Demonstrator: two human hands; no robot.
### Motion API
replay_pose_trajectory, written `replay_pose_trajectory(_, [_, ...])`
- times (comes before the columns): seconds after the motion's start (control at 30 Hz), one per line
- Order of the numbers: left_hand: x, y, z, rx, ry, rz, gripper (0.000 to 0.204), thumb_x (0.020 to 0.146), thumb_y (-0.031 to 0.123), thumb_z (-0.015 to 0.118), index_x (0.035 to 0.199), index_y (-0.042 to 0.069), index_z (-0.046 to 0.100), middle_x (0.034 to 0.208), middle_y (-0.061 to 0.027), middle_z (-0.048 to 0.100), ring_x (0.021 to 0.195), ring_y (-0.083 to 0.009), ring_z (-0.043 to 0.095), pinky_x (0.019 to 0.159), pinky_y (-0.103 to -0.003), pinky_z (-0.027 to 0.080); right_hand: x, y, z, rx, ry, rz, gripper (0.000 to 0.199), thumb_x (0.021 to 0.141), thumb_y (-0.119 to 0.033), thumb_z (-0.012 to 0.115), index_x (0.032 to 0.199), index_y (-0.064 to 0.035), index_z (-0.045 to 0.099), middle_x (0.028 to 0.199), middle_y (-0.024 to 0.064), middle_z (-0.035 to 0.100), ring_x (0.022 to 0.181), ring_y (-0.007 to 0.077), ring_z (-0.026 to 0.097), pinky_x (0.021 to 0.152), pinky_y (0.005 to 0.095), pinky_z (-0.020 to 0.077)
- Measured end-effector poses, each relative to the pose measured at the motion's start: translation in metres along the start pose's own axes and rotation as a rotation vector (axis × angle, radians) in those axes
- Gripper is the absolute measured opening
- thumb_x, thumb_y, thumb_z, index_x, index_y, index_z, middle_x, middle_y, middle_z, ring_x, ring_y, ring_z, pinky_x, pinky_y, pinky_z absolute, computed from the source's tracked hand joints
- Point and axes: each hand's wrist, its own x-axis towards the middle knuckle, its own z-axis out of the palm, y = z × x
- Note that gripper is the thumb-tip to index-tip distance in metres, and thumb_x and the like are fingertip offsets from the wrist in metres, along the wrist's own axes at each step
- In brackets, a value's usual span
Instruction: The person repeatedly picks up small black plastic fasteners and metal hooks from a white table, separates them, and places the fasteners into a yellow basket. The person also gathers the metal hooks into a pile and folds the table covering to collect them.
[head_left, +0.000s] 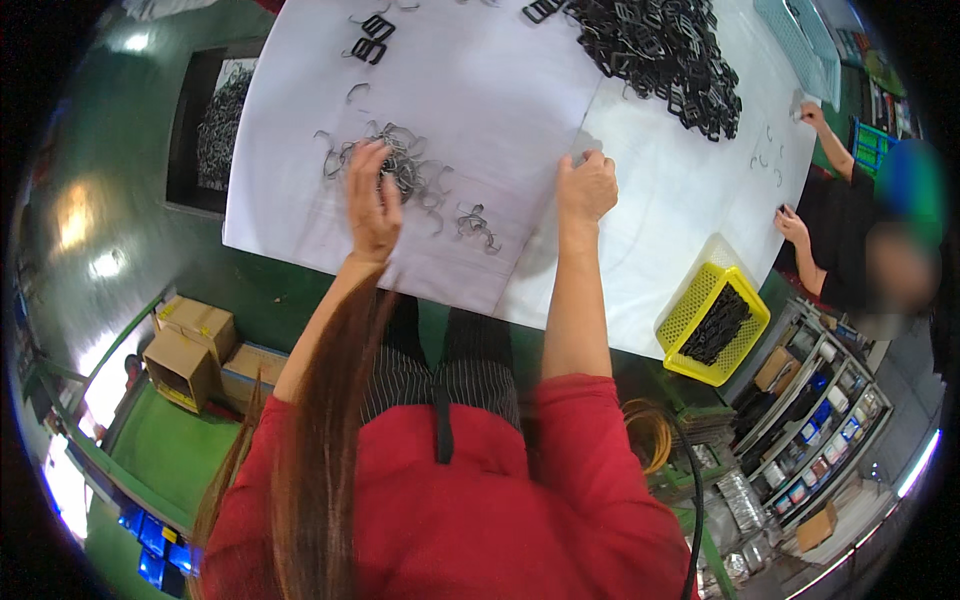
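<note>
My left hand reaches over a loose heap of thin, curved metal clips on the white table, slightly blurred, with its fingers apart. A smaller cluster of the clips lies to its right. Further right, my right hand is closed above the table, fingertips pressed together; what is in them, if anything, is hidden. A few black buckles lie at the far left of the table. Many more form a large pile of black buckles at the far right.
A yellow basket with black parts stands at the table's right front corner. A light blue basket is at the far right. A co-worker's hands are at the right edge. A dark tray of metal pieces sits left; cardboard boxes stand behind it.
</note>
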Motion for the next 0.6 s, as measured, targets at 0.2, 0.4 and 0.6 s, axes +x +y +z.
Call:
replay_pose_trajectory(0.2, [-0.006, 0.048, 0.059, -0.262, -0.150, 0.094, 0.037, 0.074, -0.003, 0.049, 0.109, 0.006, 0.052, 0.114, -0.0109, 0.052, 0.116, -0.0294, 0.045, 0.096, -0.040, 0.036, 0.010, -0.012, 0.009, -0.296, -0.072, -0.075, 0.023, 0.073, -0.024, 0.064, 0.081, -0.0033, 0.059, 0.084, 0.0098, 0.059, 0.071, 0.0254, 0.063, 0.059, 0.0337, 0.0520])
replay_pose_trajectory(0.4, [-0.020, 0.073, 0.089, -0.293, -0.210, 0.032, 0.039, 0.071, -0.005, 0.049, 0.109, 0.006, 0.053, 0.114, -0.0102, 0.052, 0.116, -0.0283, 0.045, 0.096, -0.040, 0.036, 0.020, -0.008, 0.010, -0.289, -0.072, -0.088, 0.023, 0.071, -0.024, 0.063, 0.076, -0.0017, 0.061, 0.080, 0.0128, 0.062, 0.072, 0.0274, 0.064, 0.062, 0.0358, 0.0521])
replay_pose_trajectory(0.6, [0.014, 0.067, 0.145, -0.243, -0.291, 0.054, 0.041, 0.076, 0.003, 0.048, 0.117, 0.008, 0.050, 0.122, -0.0094, 0.048, 0.121, -0.0270, 0.040, 0.100, -0.039, 0.032, 0.032, 0.033, -0.001, 0.222, -0.185, 0.079, 0.028, 0.067, -0.026, 0.064, 0.075, 0.0014, 0.066, 0.073, 0.0153, 0.066, 0.068, 0.0289, 0.063, 0.069, 0.0353, 0.0485])
